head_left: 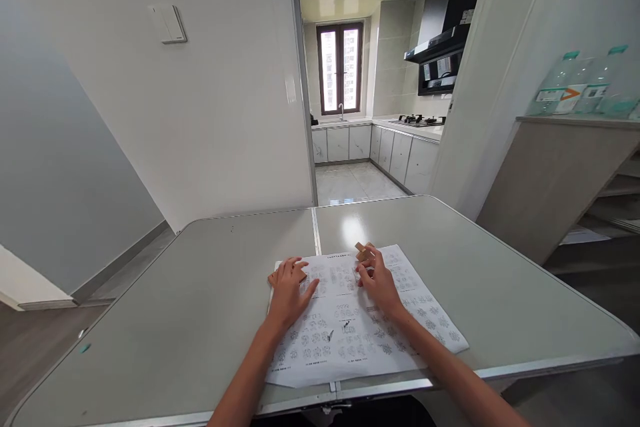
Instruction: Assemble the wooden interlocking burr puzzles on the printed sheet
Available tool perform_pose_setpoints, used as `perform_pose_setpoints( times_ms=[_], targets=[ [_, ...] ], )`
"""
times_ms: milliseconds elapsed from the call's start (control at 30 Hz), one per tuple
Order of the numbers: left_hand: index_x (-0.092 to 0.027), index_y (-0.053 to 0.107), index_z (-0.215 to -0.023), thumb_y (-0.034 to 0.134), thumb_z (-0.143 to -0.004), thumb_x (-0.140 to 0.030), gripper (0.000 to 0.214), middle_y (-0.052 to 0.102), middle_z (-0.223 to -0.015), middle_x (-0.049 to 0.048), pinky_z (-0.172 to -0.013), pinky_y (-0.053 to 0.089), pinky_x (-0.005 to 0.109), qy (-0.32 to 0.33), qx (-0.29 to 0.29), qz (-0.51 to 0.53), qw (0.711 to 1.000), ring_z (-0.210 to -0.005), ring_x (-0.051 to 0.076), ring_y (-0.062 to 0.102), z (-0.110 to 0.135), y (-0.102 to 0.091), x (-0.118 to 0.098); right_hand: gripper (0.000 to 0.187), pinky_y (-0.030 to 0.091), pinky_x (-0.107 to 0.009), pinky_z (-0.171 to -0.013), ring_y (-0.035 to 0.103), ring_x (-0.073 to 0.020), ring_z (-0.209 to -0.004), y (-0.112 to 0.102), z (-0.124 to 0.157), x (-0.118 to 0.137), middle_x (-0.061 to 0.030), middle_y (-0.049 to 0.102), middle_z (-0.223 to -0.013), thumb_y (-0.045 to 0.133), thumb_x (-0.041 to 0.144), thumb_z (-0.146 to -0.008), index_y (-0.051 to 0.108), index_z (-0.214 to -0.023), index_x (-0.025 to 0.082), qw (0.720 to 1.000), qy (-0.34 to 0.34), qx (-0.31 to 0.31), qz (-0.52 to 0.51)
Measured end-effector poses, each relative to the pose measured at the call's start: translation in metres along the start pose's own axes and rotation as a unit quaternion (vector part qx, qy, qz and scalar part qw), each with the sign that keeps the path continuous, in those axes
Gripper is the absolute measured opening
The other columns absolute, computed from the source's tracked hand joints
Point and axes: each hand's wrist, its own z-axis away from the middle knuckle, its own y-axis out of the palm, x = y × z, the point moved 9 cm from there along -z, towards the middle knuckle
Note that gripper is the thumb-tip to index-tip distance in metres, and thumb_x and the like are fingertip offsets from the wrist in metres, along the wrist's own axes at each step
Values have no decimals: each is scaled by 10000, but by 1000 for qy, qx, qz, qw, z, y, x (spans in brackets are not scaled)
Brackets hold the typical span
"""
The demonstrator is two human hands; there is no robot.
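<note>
A large white sheet (pixel 350 333) printed with rows of small diagrams lies on the grey table (pixel 200 293). My left hand (pixel 289 290) rests on the sheet's left edge, its fingers curled over small wooden pieces (pixel 274 276) that peek out beside the thumb. My right hand (pixel 377 277) is near the sheet's top, its fingers pinched on a small wooden block (pixel 361 249). The two hands are about a hand's width apart.
The table has metal edges and a seam (pixel 315 233) down its middle. Behind it a doorway opens onto a kitchen with cabinets (pixel 400 157) and a window. A shelf unit (pixel 555 180) with water bottles (pixel 580 83) stands at the right. A white wall is on the left.
</note>
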Motion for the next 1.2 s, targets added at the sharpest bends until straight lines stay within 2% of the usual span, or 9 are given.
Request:
perform_pose_setpoints(
  times_ms=[167,267,333,667,933,1067,1200],
  targets=[
    [-269,608,-1266,604,-987,-419,317,617,-1442,77,-1178,410,548,102,111,74,986,-1439,308,475,8,15,-34,616,581,-381,-671,704,-194,-596,1,-3,-6,-41,722,-995,506,432,-940,357,-1506,237,1000,7,5,-6],
    [-278,587,-1310,584,-1000,-417,339,585,-1501,70,-1194,420,530,112,166,120,972,-1455,284,481,13,23,-40,622,588,-384,-678,705,-190,-595,2,-5,-9,-52,724,-1017,505,426,-938,353,-1510,232,1000,10,5,-6],
    [-278,573,-1336,586,-999,-410,362,558,-1533,72,-1213,405,528,105,183,143,967,-1486,278,447,14,25,-40,617,590,-380,-664,706,-192,-597,3,-6,-9,-56,726,-1029,507,420,-937,359,-1506,232,1000,9,5,-7],
    [-282,557,-1378,636,-971,-397,430,536,-1556,72,-1237,376,517,84,212,191,955,-1526,271,383,13,25,-42,657,595,-363,-647,728,-190,-612,3,-8,-10,-71,742,-1109,499,376,-928,322,-1542,224,1000,24,13,6],
    [-289,577,-1375,710,-917,-377,484,567,-1526,80,-1220,401,525,118,223,217,943,-1479,290,459,15,27,-57,470,595,-369,-693,741,-204,-655,-1,-12,-15,-50,742,-1039,508,375,-921,464,-1364,226,1000,4,-7,7],
    [-288,580,-1377,720,-906,-374,499,583,-1508,81,-1212,415,517,111,213,215,947,-1472,287,469,14,26,-56,381,581,-369,-706,734,-208,-649,2,-12,-15,-38,743,-997,511,383,-920,515,-1273,238,1000,-8,6,22],
    [-283,593,-1361,711,-907,-380,479,597,-1492,83,-1205,424,520,103,203,218,949,-1446,289,501,12,25,-52,381,572,-368,-702,725,-210,-631,2,-11,-12,-31,749,-976,505,372,-913,522,-1271,244,999,-14,8,33]
  ],
)
